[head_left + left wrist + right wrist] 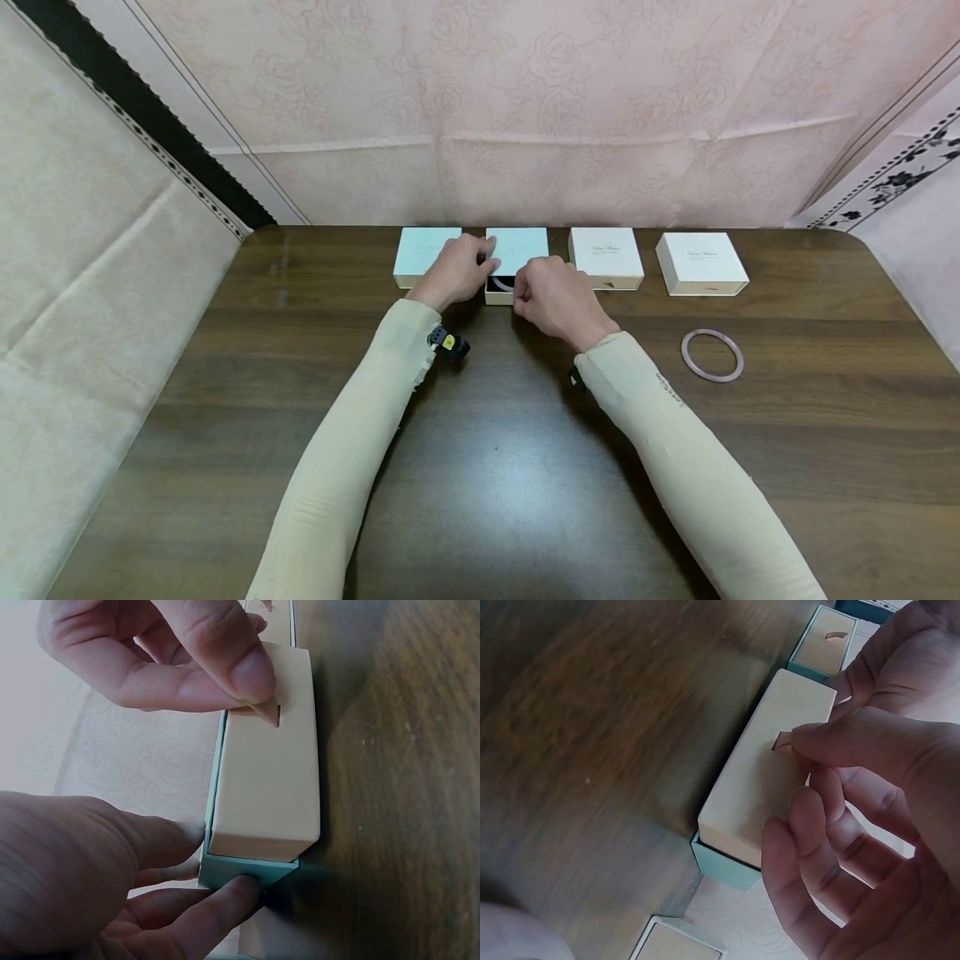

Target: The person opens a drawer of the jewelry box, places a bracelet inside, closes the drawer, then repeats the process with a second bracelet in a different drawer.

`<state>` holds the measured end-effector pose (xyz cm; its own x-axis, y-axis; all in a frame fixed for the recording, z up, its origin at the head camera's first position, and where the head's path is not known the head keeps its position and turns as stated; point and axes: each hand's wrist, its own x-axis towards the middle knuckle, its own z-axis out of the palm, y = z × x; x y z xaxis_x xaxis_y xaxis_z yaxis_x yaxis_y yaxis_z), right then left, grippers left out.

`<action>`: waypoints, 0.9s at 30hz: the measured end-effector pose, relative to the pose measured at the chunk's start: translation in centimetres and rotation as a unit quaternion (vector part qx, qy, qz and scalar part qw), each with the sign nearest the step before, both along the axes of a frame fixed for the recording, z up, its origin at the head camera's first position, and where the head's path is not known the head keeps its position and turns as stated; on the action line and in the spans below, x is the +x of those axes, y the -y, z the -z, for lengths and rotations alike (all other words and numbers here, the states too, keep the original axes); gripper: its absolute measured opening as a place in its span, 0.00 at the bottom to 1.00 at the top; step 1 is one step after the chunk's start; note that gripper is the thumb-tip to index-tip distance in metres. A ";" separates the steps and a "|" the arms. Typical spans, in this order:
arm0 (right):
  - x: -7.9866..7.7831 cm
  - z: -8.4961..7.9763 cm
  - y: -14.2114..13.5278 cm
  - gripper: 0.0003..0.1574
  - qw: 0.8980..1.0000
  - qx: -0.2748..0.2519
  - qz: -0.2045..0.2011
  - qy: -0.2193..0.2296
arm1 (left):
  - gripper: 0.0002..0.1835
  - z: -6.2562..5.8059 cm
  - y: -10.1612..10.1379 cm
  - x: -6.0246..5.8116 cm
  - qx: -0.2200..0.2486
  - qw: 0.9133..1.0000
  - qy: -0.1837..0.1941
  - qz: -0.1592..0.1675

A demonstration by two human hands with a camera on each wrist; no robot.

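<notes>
A small drawer box with a light teal sleeve stands second from the left in a row. Its cream drawer is partly pulled out at the front, and part of a pale ring-shaped bangle shows inside. My left hand holds the left end of the sleeve, with digits on its top and side. Between thumb and finger, my right hand pinches the small ribbon pull tab on the drawer front. The right hand's other fingers are curled near the drawer.
Another teal box stands at the left, partly behind my left hand. Two white boxes, one nearer and one farther right, continue the row. A pale mauve bangle lies on the brown wooden table. Pink patterned cloth hangs behind.
</notes>
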<state>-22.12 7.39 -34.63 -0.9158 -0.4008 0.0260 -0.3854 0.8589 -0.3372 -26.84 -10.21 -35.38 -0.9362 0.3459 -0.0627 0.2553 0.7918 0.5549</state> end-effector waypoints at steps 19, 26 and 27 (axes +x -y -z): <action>-0.4 0.0 0.0 0.08 1.000 -0.002 0.003 -0.004 | 0.16 -0.1 0.1 0.1 0.011 1.000 0.003 -0.002; -0.6 0.1 0.0 0.09 1.000 -0.004 0.007 -0.003 | 0.20 -0.1 0.1 0.2 0.021 1.000 0.003 -0.002; -0.6 0.2 0.0 0.09 1.000 -0.005 0.008 -0.003 | 0.20 -0.1 0.1 0.2 0.021 1.000 0.002 -0.001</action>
<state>-22.72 7.35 -34.79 -0.9218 -0.3862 0.0345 -0.3739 0.8617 -0.3429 -26.64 -10.26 -35.32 -0.9368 0.3459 -0.0517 0.2513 0.7686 0.5884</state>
